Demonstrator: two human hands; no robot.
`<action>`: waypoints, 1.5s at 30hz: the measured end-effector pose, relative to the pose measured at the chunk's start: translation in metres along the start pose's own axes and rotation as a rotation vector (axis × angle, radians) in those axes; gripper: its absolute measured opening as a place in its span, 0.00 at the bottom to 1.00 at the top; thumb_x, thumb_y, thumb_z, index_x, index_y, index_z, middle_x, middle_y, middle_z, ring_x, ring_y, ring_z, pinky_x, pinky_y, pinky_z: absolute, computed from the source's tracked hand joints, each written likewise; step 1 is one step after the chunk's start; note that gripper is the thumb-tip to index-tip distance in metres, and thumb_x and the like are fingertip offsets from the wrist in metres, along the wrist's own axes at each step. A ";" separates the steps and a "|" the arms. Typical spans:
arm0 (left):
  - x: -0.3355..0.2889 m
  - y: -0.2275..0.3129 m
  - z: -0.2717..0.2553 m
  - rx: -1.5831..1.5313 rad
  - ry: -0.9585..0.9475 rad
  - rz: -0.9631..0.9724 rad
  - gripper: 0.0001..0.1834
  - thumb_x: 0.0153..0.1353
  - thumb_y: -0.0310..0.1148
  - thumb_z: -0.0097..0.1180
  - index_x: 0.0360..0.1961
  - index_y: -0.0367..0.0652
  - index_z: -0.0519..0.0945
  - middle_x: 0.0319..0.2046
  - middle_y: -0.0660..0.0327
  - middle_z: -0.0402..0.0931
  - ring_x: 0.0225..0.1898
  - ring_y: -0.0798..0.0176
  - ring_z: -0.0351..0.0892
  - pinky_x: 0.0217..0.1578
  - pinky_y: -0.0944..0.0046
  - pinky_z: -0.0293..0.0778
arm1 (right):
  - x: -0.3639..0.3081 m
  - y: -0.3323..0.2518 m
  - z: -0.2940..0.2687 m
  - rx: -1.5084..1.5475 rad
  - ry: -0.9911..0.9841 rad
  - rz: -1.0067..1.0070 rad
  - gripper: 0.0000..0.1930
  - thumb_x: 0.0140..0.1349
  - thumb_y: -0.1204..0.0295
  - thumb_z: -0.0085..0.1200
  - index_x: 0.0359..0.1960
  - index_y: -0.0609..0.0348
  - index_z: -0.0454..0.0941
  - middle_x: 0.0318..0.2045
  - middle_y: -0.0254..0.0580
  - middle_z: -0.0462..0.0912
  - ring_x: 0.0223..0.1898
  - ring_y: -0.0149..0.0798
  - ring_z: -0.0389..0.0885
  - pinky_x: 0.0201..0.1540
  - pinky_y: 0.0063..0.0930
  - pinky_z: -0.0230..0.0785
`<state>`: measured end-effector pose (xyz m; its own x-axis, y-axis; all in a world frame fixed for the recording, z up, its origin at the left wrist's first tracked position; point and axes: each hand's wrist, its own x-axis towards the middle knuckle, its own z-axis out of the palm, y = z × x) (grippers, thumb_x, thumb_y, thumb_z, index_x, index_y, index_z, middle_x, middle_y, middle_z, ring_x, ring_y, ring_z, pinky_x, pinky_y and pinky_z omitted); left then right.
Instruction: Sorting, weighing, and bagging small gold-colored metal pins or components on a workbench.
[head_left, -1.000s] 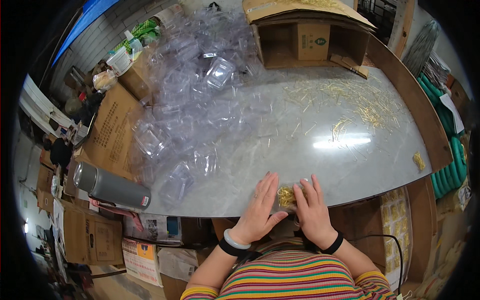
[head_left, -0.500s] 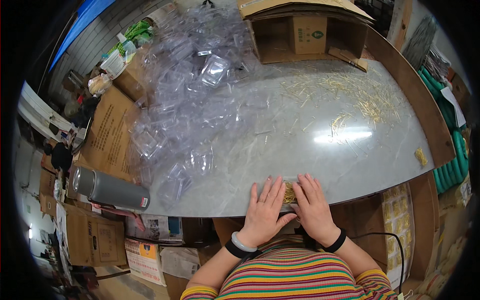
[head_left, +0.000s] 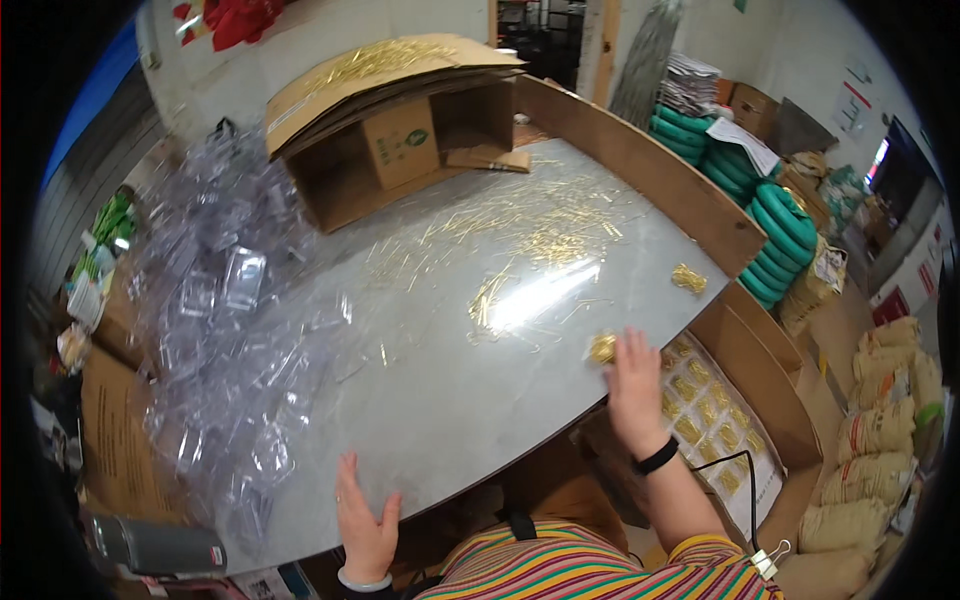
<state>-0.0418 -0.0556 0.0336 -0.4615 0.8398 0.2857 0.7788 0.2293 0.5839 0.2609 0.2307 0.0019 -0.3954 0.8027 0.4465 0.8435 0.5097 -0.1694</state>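
Observation:
My right hand (head_left: 634,388) is over the table's right front edge, its fingers and thumb closed on a small clear plastic box of gold wire hooks (head_left: 602,348). The fingers partly cover the box. My left hand (head_left: 365,520) is at the front edge further left, empty, with the thumb spread from the fingers. Beyond my right hand a bundle of gold hooks (head_left: 688,277) lies near the table's right corner. Loose gold hooks (head_left: 560,235) are scattered over the far part of the grey tabletop (head_left: 430,410).
A heap of clear plastic boxes (head_left: 225,330) covers the table's left side. Below the right edge, an open carton holds rows of filled boxes (head_left: 712,410). A cardboard shelf (head_left: 400,145) stands at the back, a cardboard wall (head_left: 640,165) runs along the right, and a grey bottle (head_left: 155,545) lies front left.
My hands have come apart. The right one has moved right with the box of gold hooks; the left has let go and opened. The view has turned to the right.

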 end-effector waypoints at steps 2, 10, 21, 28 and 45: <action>0.003 -0.002 0.003 0.021 0.015 0.009 0.46 0.63 0.32 0.63 0.74 0.26 0.51 0.70 0.36 0.61 0.71 0.34 0.61 0.70 0.47 0.58 | 0.020 0.052 0.006 -0.102 0.049 0.147 0.27 0.69 0.71 0.53 0.68 0.68 0.64 0.70 0.59 0.65 0.73 0.59 0.59 0.75 0.58 0.49; 0.004 -0.008 0.011 0.145 -0.017 0.030 0.44 0.64 0.31 0.62 0.75 0.28 0.52 0.69 0.39 0.64 0.71 0.36 0.61 0.71 0.47 0.56 | 0.066 0.161 0.021 -0.242 0.011 0.208 0.28 0.71 0.68 0.51 0.70 0.57 0.62 0.73 0.54 0.62 0.75 0.54 0.58 0.74 0.61 0.48; 0.002 -0.014 0.015 0.212 -0.013 0.036 0.42 0.63 0.36 0.64 0.71 0.26 0.59 0.65 0.38 0.68 0.68 0.34 0.63 0.71 0.41 0.55 | 0.114 0.166 0.011 -0.325 -0.086 0.252 0.35 0.69 0.60 0.56 0.75 0.47 0.58 0.76 0.51 0.54 0.76 0.59 0.51 0.72 0.71 0.44; 0.004 -0.014 0.018 0.261 0.031 0.073 0.40 0.64 0.40 0.63 0.69 0.27 0.63 0.63 0.37 0.69 0.67 0.35 0.66 0.70 0.39 0.58 | 0.150 0.080 0.015 -0.020 -0.255 -0.103 0.40 0.68 0.48 0.55 0.75 0.53 0.58 0.77 0.60 0.49 0.77 0.67 0.44 0.75 0.66 0.42; 0.010 -0.011 0.016 0.165 0.186 0.064 0.38 0.58 0.40 0.69 0.63 0.28 0.70 0.58 0.40 0.75 0.62 0.38 0.73 0.67 0.40 0.65 | 0.253 -0.222 0.134 0.013 -0.631 -0.689 0.39 0.71 0.35 0.35 0.78 0.37 0.53 0.80 0.47 0.45 0.79 0.63 0.39 0.72 0.80 0.34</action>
<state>-0.0478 -0.0416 0.0177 -0.4672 0.7537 0.4622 0.8608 0.2683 0.4326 -0.0752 0.3624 0.0348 -0.9344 0.3399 -0.1069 0.3469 0.9362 -0.0558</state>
